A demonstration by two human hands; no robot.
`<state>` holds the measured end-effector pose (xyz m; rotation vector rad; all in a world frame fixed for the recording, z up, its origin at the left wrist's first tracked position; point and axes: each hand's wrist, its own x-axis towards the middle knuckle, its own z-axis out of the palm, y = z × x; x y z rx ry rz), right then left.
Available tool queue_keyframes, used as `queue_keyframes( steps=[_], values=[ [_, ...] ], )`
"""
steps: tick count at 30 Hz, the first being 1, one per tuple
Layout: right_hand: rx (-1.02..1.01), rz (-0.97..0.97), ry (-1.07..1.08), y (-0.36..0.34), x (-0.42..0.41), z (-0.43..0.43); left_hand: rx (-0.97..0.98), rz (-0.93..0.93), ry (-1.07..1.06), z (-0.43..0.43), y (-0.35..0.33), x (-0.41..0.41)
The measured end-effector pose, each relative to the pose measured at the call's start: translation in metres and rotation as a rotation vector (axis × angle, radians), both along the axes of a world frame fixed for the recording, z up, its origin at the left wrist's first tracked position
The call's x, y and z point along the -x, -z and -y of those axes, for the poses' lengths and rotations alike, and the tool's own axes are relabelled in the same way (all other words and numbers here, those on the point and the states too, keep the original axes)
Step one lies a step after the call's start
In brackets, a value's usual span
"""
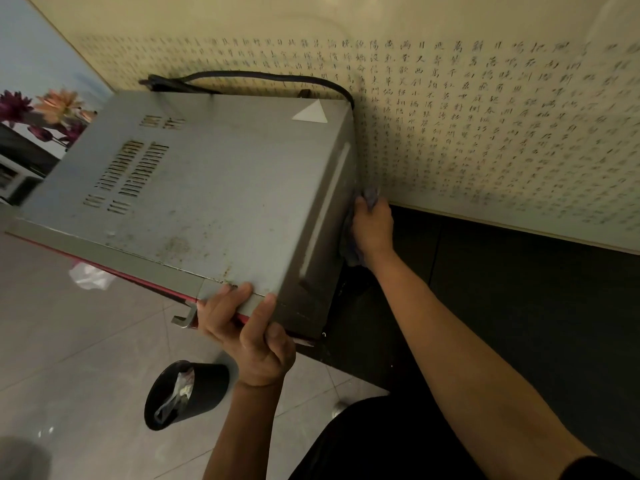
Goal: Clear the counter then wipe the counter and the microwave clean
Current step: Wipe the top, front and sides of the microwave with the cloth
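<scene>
A grey, stained microwave (207,188) with a red front edge stands on the dark counter (519,306) against the wall. My left hand (249,330) grips its front right top corner, fingers over the top and thumb on the side. My right hand (372,226) holds a bluish-grey cloth (370,197) and presses it against the microwave's right side panel, near the back. Most of the cloth is hidden behind my hand.
A black power cord (263,77) loops behind the microwave along the wall papered with script. On the tiled floor below stand a black bin (187,393) holding wrappers and a crumpled plastic bag (91,277). The counter stretches right of the microwave.
</scene>
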<state>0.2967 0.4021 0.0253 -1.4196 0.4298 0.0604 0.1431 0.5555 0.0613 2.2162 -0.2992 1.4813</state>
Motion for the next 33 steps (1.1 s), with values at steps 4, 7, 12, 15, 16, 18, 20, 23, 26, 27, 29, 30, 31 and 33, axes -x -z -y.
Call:
queue_keyframes(
  steps=[4, 7, 12, 15, 16, 18, 20, 23, 26, 27, 29, 30, 31, 33],
  values=[
    [0.125, 0.359, 0.023, -0.050, 0.002, 0.001, 0.005, 0.006, 0.013, 0.001, -0.001, -0.001],
    [0.159, 0.487, 0.036, -0.045, 0.014, -0.003, 0.021, 0.016, 0.005, 0.001, 0.001, -0.003],
    [0.182, 0.217, 0.024, 0.010, 0.015, -0.005, 0.021, 0.027, 0.021, 0.002, 0.001, -0.003],
    [0.185, 0.006, -0.025, 0.026, 0.005, -0.002, 0.029, 0.024, 0.017, 0.002, 0.001, -0.003],
    [0.203, -0.022, -0.044, 0.026, 0.002, -0.001, 0.030, 0.021, 0.017, 0.002, 0.001, -0.003],
    [0.226, -0.006, -0.050, 0.018, -0.002, 0.002, 0.032, 0.012, 0.021, 0.001, 0.000, -0.002],
    [0.217, 0.091, -0.020, 0.000, -0.003, 0.002, 0.027, 0.012, 0.021, 0.002, -0.001, -0.001],
    [0.194, 0.326, 0.033, -0.036, 0.003, -0.001, 0.020, 0.012, 0.032, 0.002, -0.001, -0.001],
    [0.208, 0.514, 0.053, -0.045, 0.010, -0.003, 0.017, 0.025, 0.023, 0.001, 0.000, -0.002],
    [0.193, 0.506, 0.056, -0.039, 0.011, -0.004, 0.011, 0.026, 0.022, 0.001, 0.001, -0.002],
    [0.153, 0.394, 0.059, -0.020, 0.012, -0.005, -0.007, 0.022, 0.025, 0.000, 0.001, 0.000],
    [0.142, 0.313, 0.049, -0.012, 0.011, -0.004, -0.015, 0.021, 0.026, 0.000, 0.001, 0.000],
    [0.137, 0.223, 0.024, -0.005, 0.009, -0.001, -0.021, 0.022, 0.027, 0.000, 0.001, 0.000],
    [0.107, 0.022, -0.046, 0.006, 0.000, 0.006, -0.025, 0.025, 0.030, 0.000, 0.000, -0.001]
  ],
)
